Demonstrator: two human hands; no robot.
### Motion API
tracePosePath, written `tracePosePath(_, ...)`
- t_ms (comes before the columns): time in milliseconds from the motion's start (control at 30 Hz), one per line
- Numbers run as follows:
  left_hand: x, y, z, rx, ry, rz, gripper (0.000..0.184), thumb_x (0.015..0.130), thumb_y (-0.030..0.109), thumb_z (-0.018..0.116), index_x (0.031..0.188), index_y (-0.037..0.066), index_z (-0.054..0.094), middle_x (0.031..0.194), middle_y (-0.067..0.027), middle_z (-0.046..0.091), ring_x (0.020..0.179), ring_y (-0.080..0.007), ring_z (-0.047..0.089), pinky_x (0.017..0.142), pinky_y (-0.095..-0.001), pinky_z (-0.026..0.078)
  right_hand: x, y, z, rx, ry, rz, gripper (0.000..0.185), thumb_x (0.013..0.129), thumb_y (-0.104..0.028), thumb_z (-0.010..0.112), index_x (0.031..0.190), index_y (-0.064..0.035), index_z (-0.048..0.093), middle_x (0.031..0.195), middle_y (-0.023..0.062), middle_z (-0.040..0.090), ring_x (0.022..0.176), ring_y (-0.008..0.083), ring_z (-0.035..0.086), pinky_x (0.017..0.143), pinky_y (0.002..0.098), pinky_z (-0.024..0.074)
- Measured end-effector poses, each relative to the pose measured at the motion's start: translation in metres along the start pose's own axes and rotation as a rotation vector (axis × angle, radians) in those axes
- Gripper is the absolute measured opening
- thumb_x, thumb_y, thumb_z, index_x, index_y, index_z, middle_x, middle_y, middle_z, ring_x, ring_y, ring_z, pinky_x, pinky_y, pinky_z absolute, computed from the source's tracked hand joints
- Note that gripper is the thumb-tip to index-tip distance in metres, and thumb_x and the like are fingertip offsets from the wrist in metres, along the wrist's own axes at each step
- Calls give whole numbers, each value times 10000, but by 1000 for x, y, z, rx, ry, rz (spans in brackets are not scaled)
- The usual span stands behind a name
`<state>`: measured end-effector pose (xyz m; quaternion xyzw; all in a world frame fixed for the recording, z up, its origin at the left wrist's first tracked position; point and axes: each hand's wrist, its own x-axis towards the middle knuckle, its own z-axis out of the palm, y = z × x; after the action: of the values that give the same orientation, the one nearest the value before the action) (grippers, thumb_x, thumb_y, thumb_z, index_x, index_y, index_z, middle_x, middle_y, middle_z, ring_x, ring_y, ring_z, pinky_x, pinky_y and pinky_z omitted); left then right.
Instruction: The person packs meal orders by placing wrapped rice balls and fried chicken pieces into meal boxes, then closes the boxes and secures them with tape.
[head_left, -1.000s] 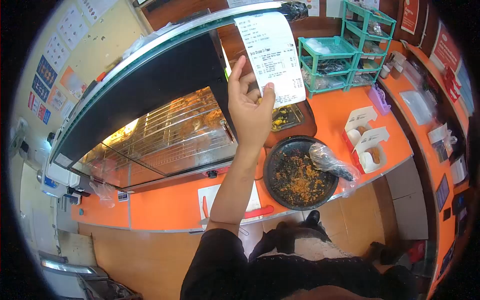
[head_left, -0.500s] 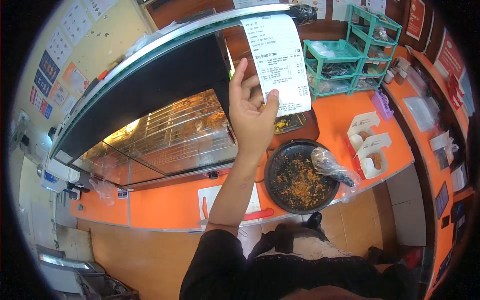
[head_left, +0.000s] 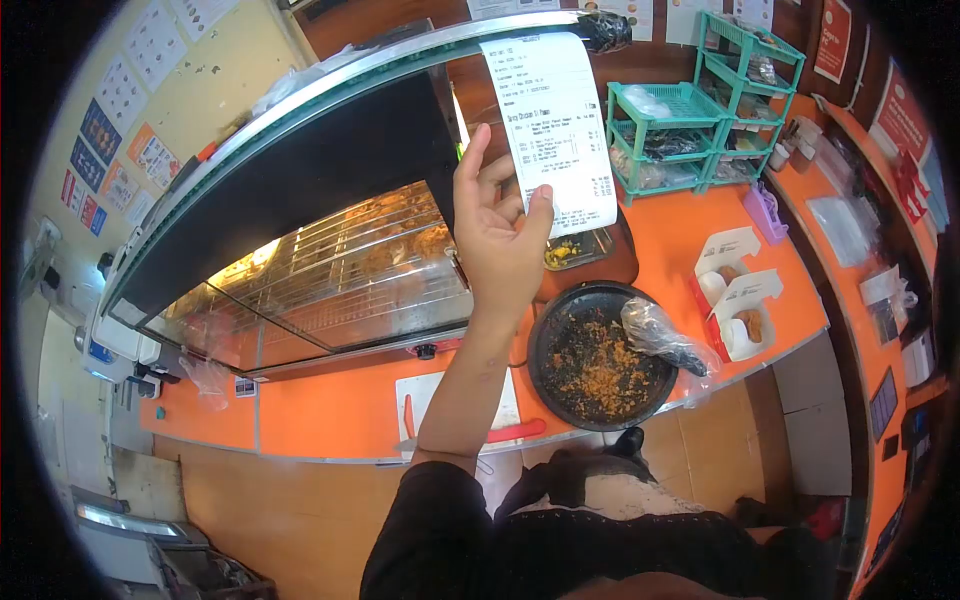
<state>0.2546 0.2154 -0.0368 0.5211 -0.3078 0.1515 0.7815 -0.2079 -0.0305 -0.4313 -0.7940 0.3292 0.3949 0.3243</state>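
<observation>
My left hand (head_left: 505,235) is raised in front of the display cabinet, closed on a long white printed receipt (head_left: 560,130). The thumb presses on the receipt's lower left part, while the index finger points up beside it. Below the receipt lies a round black dish (head_left: 590,375) with orange-brown crumbs scattered in it. On its right rim rests a crumpled clear plastic bag (head_left: 655,325), around or over something dark. Beyond the dish, a small tray with yellow bits (head_left: 575,250) shows partly behind the receipt. My right hand is out of view.
A glass-fronted warming cabinet (head_left: 330,270) with fried food stands left. Two open food boxes (head_left: 745,295) sit right, near green stacked baskets (head_left: 665,105) and a purple holder (head_left: 765,212). A red-handled knife (head_left: 515,430) lies by a white cutting board (head_left: 430,385) at the counter's front edge.
My left hand and the receipt have shifted very slightly left and down. The hold on the receipt is the same, and the things on the counter have stayed in place.
</observation>
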Motion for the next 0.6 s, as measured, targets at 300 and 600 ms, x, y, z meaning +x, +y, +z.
tracePosePath(300, -19, -2, 1, -38, -22, -53, 760, 872, -145, 613, 1532, 19, 274, 1363, -220, 507, 1139, -268, 655, 894, -288, 604, -24, -41, -19, -74, 52, -150, 729, 978, -526, 591, 1468, -11, 430, 1360, 240, 559, 1264, 326, 547, 1064, 426, 431)
tracePosePath(600, -235, -120, 46, 37, -362, -852, 748, 885, -105, 640, 1538, -9, 288, 1374, -173, 557, 1221, -212, 593, 917, -296, 528, -23, -252, -178, 964, 323, -965, 497, 950, -165, 697, 1388, -13, 520, 1297, 150, 621, 1145, 198, 611, 973, 382, 494)
